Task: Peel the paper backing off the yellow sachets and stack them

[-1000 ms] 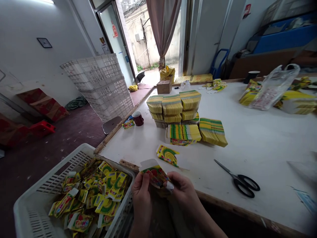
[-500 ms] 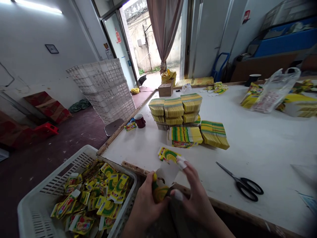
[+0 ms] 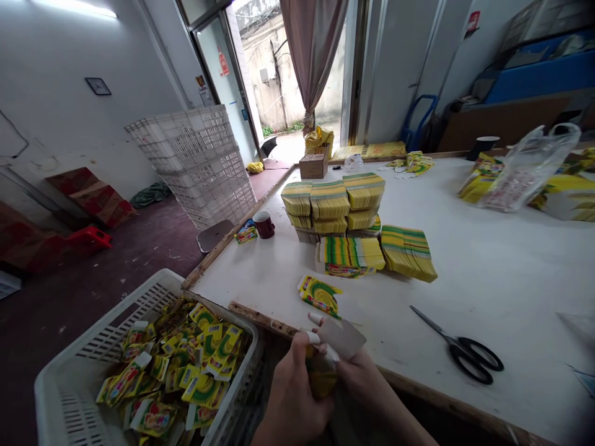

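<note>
My left hand point(image 3: 292, 396) and my right hand point(image 3: 360, 387) are closed together on one small yellow-green packet point(image 3: 323, 378) just below the table's near edge. A white flap point(image 3: 341, 337) of it sticks up between my taped fingertips. Another flat packet point(image 3: 320, 294) lies on the white table point(image 3: 488, 260) just beyond my hands. To the left stands a white slotted crate point(image 3: 83, 365) filled with several loose packets point(image 3: 186, 371).
Stacks of flat yellow-green packets point(image 3: 353, 217) stand mid-table. Black scissors point(image 3: 465, 350) lie to the right. A dark red mug point(image 3: 266, 224) sits near the left edge, a clear bag point(image 3: 520, 167) at far right. White crates point(image 3: 195, 161) are piled on the floor.
My hands have drawn the packet back toward me and lower, from above the table edge to below it. The packet has turned, its white flap now pointing up.
</note>
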A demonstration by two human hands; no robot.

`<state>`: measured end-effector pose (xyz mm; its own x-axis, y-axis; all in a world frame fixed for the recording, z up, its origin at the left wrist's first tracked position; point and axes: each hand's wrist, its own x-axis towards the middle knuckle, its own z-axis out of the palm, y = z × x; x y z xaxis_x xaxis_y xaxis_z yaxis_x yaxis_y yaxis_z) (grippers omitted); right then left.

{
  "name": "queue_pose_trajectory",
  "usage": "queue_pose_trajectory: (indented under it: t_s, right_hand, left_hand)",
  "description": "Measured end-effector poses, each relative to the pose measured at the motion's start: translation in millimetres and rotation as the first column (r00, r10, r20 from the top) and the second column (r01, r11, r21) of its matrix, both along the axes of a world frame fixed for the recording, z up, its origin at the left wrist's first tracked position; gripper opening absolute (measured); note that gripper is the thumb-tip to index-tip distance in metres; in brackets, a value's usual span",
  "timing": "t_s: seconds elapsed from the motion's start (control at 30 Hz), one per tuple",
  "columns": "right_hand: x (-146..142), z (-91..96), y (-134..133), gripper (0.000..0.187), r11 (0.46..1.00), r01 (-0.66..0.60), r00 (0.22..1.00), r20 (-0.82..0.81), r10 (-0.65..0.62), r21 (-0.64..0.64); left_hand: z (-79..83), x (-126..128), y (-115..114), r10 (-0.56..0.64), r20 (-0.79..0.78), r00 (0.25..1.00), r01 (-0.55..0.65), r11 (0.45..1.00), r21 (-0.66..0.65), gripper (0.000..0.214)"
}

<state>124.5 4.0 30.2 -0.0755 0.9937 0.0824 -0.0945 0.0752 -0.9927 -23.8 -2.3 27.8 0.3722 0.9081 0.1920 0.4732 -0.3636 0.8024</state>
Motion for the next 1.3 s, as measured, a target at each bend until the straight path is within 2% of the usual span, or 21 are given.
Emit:
queue_pose_trajectory:
  t_s: [0.07, 0.17, 0.23, 0.3, 0.37, 0.5, 0.53, 0.6, 0.67, 0.73, 0.83, 0.9, 0.97, 1.03, 1.07, 1.1, 1.13, 1.2, 1.23, 1.27, 1.3]
  right_hand:
    - [1, -3.0, -3, 0.046, 0.991, -0.068, 0.991, 0.122, 0.054, 0.112]
    - [1, -4.0, -7, 0.051, 0.940, -0.229, 0.928, 0.347, 0.132, 0.254]
    - [3, -6.0, -7, 0.052, 0.929, -0.231, 0.896, 0.435, 0.087, 0.290]
    - [6, -10.7, -5, 0.050, 0.936, -0.167, 0.884, 0.468, 0.002, 0.311]
    - [9, -16.6, -4, 0.050, 0.938, -0.169, 0.860, 0.510, -0.010, 0.303]
    - [12, -19.6, -5, 0.068, 0.942, -0.306, 0.758, 0.635, 0.152, 0.140]
    - [13, -16.7, -5, 0.068, 0.942, -0.316, 0.740, 0.650, 0.174, 0.108]
    - [17, -6.5, -3, 0.054, 0.938, -0.337, 0.727, 0.656, 0.202, 0.085]
    - [23, 6.1, 1, 0.037, 0.916, -0.390, 0.725, 0.643, 0.246, 0.090]
    - [27, 15.0, 5, 0.034, 0.889, -0.445, 0.729, 0.622, 0.287, 0.111]
    - [23, 12.3, 6, 0.033, 0.906, -0.388, 0.799, 0.552, 0.238, 0.170]
    - [15, 1.4, 5, 0.040, 0.940, -0.275, 0.866, 0.476, 0.152, 0.200]
    - [9, -10.9, 5, 0.058, 0.958, -0.213, 0.909, 0.400, 0.122, 0.192]
    - [10, -20.3, 12, 0.071, 0.973, -0.179, 0.922, 0.371, 0.114, 0.144]
    - [12, -23.4, 19, 0.071, 0.983, -0.142, 0.910, 0.407, 0.084, 0.116]
    - [17, -25.8, 27, 0.068, 0.993, -0.080, 0.873, 0.488, 0.028, 0.087]
    - [22, -27.5, 36, 0.060, 0.997, 0.008, 0.787, 0.615, -0.058, 0.083]
    - [31, -30.5, 54, 0.048, 0.984, 0.150, 0.496, 0.854, -0.158, 0.094]
    - [34, -32.2, 61, 0.043, 0.979, 0.182, 0.411, 0.896, -0.165, 0.096]
    - [35, -34.2, 67, 0.040, 0.976, 0.197, 0.352, 0.922, -0.159, 0.093]
    - [35, -36.3, 71, 0.038, 0.976, 0.199, 0.335, 0.930, -0.152, 0.088]
  left_hand:
    - [-2.6, -1, 3, 0.002, 0.015, 1.000, -0.001, 0.999, -0.043, 0.062]
    - [-6.5, -1, 7, 0.048, 0.080, 0.996, -0.041, 0.995, -0.089, 0.071]
    - [-6.6, -1, 6, 0.112, 0.093, 0.989, -0.102, 0.989, -0.103, 0.069]
    - [-4.4, -3, 5, 0.163, 0.070, 0.984, -0.156, 0.983, -0.096, 0.061]
    - [-1.4, -7, 5, 0.181, 0.024, 0.983, -0.179, 0.980, -0.087, 0.057]
    - [3.5, -16, 6, 0.215, -0.043, 0.976, -0.218, 0.971, -0.102, 0.067]
    - [5.0, -18, 7, 0.216, -0.046, 0.975, -0.219, 0.970, -0.107, 0.068]
    - [9.2, -20, 9, 0.186, -0.040, 0.982, -0.190, 0.973, -0.129, 0.068]
    - [14.0, -20, 11, 0.134, -0.023, 0.991, -0.136, 0.978, -0.157, 0.069]
    - [17.2, -20, 12, 0.101, -0.021, 0.995, -0.103, 0.979, -0.175, 0.070]
    - [15.9, -17, 13, 0.150, -0.058, 0.987, -0.157, 0.977, -0.145, 0.069]
    - [12.6, -15, 13, 0.190, -0.071, 0.979, -0.197, 0.974, -0.115, 0.067]
    - [10.7, -17, 14, 0.192, -0.057, 0.980, -0.197, 0.973, -0.121, 0.065]
    - [11.3, -28, 18, 0.213, -0.042, 0.976, -0.217, 0.967, -0.135, 0.061]
    - [12.4, -37, 20, 0.255, -0.051, 0.966, -0.260, 0.958, -0.124, 0.059]
    - [13.7, -49, 23, 0.317, -0.076, 0.945, -0.323, 0.942, -0.092, 0.058]
    - [14.9, -61, 27, 0.399, -0.116, 0.910, -0.405, 0.913, -0.035, 0.057]
    - [16.3, -86, 34, 0.551, -0.224, 0.804, -0.537, 0.834, 0.126, 0.065]
    - [16.2, -96, 37, 0.594, -0.256, 0.763, -0.570, 0.805, 0.168, 0.068]
    - [15.8, -103, 39, 0.611, -0.270, 0.744, -0.584, 0.791, 0.182, 0.070]
    - [15.1, -107, 39, 0.611, -0.267, 0.745, -0.587, 0.791, 0.172, 0.071]
